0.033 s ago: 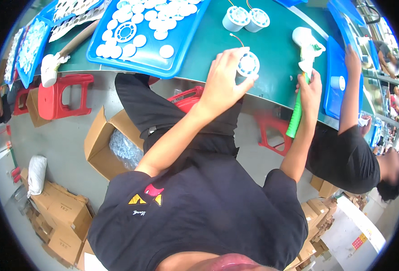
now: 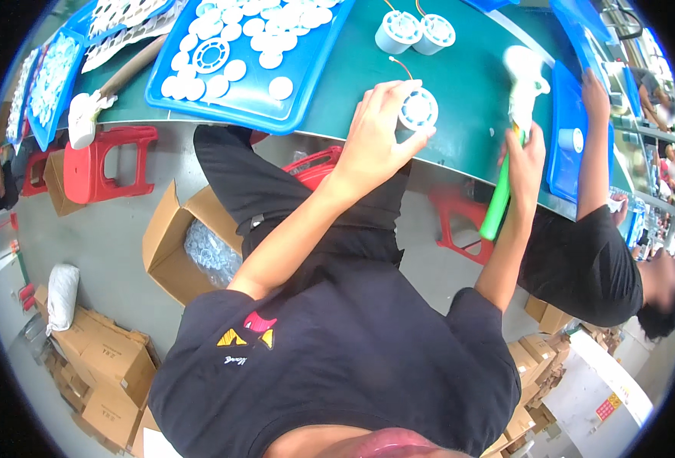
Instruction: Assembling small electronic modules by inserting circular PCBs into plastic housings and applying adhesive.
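Note:
My left hand point(image 2: 379, 126) grips a white round motor-like part point(image 2: 418, 110) near the front edge of the green table, thumb and fingers on its sides. A slotted ring shows on top of the part, and a thin wire with a small connector point(image 2: 392, 59) lies behind it. In my right hand point(image 2: 524, 156) is a hammer point(image 2: 498, 200), closed around its green handle. The hammer's head point(image 2: 524, 72) is wrapped in white and is raised to the right of the part. Two similar white parts with wires point(image 2: 398, 30) stand farther back.
On the left, a blue tray point(image 2: 276, 116) holds many white discs and one slotted ring point(image 2: 211, 56). Another hammer with a wrapped head point(image 2: 83, 122) lies beyond it. At right, a co-worker's arm point(image 2: 593, 153) reaches over a blue tray point(image 2: 559, 172). Red stools point(image 2: 93, 168) stand below.
The hammer has tilted slightly, its head shifting up and its handle end dropping a little. My left hand and the white part stay nearly still.

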### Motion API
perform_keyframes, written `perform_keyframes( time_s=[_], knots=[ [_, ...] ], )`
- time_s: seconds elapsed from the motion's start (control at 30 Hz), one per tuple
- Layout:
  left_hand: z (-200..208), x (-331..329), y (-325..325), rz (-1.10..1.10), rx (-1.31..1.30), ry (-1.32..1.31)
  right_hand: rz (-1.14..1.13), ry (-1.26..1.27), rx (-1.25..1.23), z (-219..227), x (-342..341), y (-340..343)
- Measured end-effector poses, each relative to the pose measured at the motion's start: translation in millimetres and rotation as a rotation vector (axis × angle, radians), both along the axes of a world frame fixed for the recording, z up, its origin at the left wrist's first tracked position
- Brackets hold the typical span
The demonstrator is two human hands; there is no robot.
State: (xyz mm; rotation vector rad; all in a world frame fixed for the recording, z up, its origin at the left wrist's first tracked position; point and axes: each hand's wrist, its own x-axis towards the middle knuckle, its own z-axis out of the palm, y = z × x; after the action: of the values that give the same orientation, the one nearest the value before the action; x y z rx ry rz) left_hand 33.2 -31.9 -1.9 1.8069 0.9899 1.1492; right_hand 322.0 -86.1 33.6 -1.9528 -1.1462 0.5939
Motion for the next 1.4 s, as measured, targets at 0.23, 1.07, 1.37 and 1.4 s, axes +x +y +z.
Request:
perform_keyframes(
  time_s=[0.23, 1.07, 1.37, 1.4],
  knots=[
    [8.4, -19.9, 21.0, -0.239, -0.177, -0.030, 0.095, 0.170, -0.005, 3.0, -101.8, -66.8],
    [3.4, -36.5, 23.2, -0.198, -0.050, -0.022, 0.038, 0.332, -0.163, 9.6, -125.7, -77.1],
    [9.3, -46.8, 17.6, -0.148, -0.051, 0.007, 0.160, 0.358, -0.001, 8.4, -122.0, -85.5],
    [7.9, -47.8, 18.9, -0.148, -0.049, 0.007, 0.215, 0.174, -0.066, 3.0, -119.7, -83.0]
  ],
)
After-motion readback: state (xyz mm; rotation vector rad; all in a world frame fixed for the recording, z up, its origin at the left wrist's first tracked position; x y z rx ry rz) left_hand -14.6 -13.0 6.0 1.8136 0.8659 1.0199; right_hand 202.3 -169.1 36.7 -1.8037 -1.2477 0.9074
